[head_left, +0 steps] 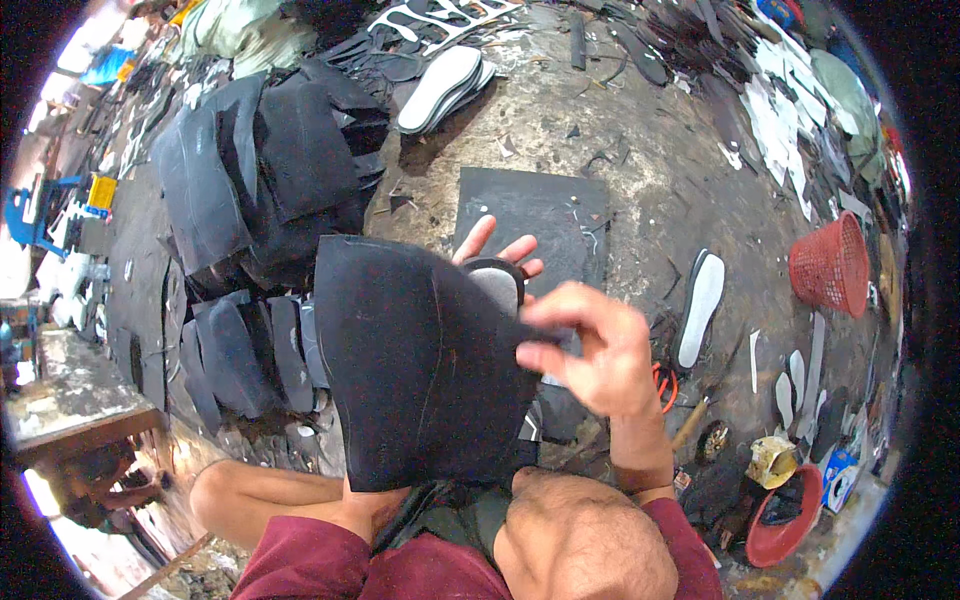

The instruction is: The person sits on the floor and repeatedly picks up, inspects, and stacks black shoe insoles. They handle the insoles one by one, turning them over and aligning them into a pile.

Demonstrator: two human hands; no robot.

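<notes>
The black sheet [400, 350] is above the person's lap, broad face up, over the left forearm. The right hand [598, 350] appears to pinch its right-hand edge between thumb and fingers, though blur hides the exact contact. The left hand [513, 250] reaches out beyond the sheet's upper right edge, fingers extended and spread; its palm is hidden, so I cannot tell whether it grips anything. Against those fingers lies a grey-faced sole piece [494, 286] with a dark rim, partly covered by the sheet.

That piece could slide off, since the visible fingers do not curl around it and a tug on the sheet might drag it along. The sheet looks thin and pliable; held mainly at one edge, it could fold, twist or sag, and its overlap makes the piece's position hard to judge.

Beyond the hands, a dark square board [535, 200] lies on the floor [640, 215], littered with small scraps; grit there could mark whatever is laid on it. Near the right wrist, red loop handles [664, 388] could snag a swinging sleeve or sheet corner. Farther left, the heaped black sheets [270, 170] overlap loosely, so a knock could topple them.
</notes>
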